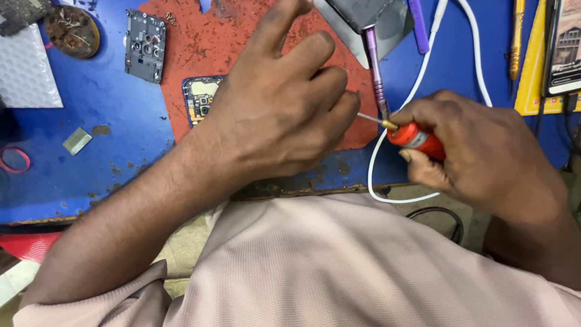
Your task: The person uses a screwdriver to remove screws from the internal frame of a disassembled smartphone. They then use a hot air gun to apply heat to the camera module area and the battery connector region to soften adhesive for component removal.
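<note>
My right hand (484,151) grips a red-handled screwdriver (417,138) with a brass collar; its thin metal tip points left toward my left hand. My left hand (284,103) lies over an opened blue phone (200,100) on a worn red mat (200,36), fingers curled near the screwdriver tip. Most of the phone is hidden under that hand; only its top corner with circuit parts shows. Whether the left fingers pinch anything I cannot tell.
A dark metal phone frame plate (145,45) lies on the mat's left edge. A purple-handled tool (376,72), a white cable (423,85), a round dish of small parts (72,30), a red rubber band (15,160) and a grey phone back (369,18) lie on the blue bench (72,188).
</note>
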